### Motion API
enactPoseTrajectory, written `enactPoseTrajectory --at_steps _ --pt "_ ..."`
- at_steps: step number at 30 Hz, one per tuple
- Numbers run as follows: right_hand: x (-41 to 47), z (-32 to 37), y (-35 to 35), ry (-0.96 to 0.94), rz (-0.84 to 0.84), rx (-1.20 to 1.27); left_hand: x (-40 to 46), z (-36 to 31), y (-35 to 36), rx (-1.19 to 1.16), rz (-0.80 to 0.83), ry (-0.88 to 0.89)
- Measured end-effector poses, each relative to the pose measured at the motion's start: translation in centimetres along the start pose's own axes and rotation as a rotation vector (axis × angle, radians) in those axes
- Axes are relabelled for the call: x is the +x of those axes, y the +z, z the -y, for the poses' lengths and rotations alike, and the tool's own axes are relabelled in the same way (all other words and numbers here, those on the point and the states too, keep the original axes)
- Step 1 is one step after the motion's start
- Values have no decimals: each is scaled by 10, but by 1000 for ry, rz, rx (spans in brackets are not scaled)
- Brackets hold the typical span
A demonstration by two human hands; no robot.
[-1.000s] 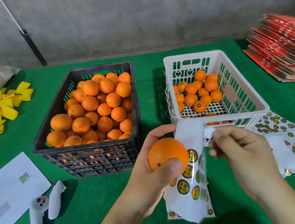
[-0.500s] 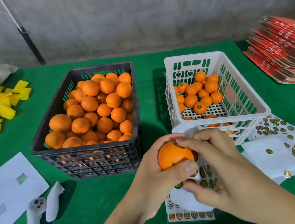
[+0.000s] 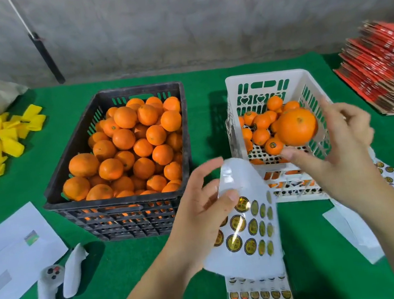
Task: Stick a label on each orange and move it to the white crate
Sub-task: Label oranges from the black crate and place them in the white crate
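Left of the white crate (image 3: 267,77) stands the black crate (image 3: 122,200), heaped with oranges, so stock and finished fruit sit side by side. The right hand (image 3: 338,152) grips an orange (image 3: 296,127) above the white crate's open top, probably to drop it in; its near rim lies just below. In front, the left hand (image 3: 199,207) pinches the label sheet (image 3: 247,223), probably ready for peeling.

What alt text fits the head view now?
A right hand holds an orange over the white crate, while the left hand pinches a label sheet. A black crate of oranges sits left on green cloth.
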State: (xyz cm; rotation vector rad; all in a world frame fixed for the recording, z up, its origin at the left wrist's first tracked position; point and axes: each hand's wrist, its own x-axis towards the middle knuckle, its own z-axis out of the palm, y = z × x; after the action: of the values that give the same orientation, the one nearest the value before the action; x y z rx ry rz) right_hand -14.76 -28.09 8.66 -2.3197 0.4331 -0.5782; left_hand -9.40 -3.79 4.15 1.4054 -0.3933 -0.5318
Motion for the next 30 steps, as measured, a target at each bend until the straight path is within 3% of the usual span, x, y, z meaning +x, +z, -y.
enactPoseTrajectory --at_steps 4,6,8,10,12,14,16,17,20,22,25,27,30 --pt "-9 -10 15 138 594 436 22 -10 -20 36 140 73" --pt "-22 -16 30 155 768 575 39 -15 -37 -17 201 46" --pt "-30 -16 44 184 691 668 56 -21 -58 48 249 36" --pt "-34 -19 48 219 543 708 81 -20 -88 358 193 95" --pt "-34 -26 49 284 463 805 112 -16 -134 977 -21 80" --pt "-34 -31 47 321 425 890 130 -11 -188 1629 -177 -266" --pt "-34 -32 44 342 414 915 130 -2 -230 1802 -184 -637" --pt "-34 -31 42 354 406 923 126 5 -244 1844 -187 -673" --pt "-35 -31 42 387 381 935 122 13 -253 2042 -179 -520" --pt "-36 -32 44 401 379 945 122 2 -234 1883 -260 -454" --pt "-36 -31 42 406 390 1005 107 -24 -187 1046 -432 -248" --pt "-35 -29 40 413 387 1048 81 -42 -134 443 -283 -181" --pt "-35 -27 38 411 365 1059 42 -35 -72 -59 30 -203"
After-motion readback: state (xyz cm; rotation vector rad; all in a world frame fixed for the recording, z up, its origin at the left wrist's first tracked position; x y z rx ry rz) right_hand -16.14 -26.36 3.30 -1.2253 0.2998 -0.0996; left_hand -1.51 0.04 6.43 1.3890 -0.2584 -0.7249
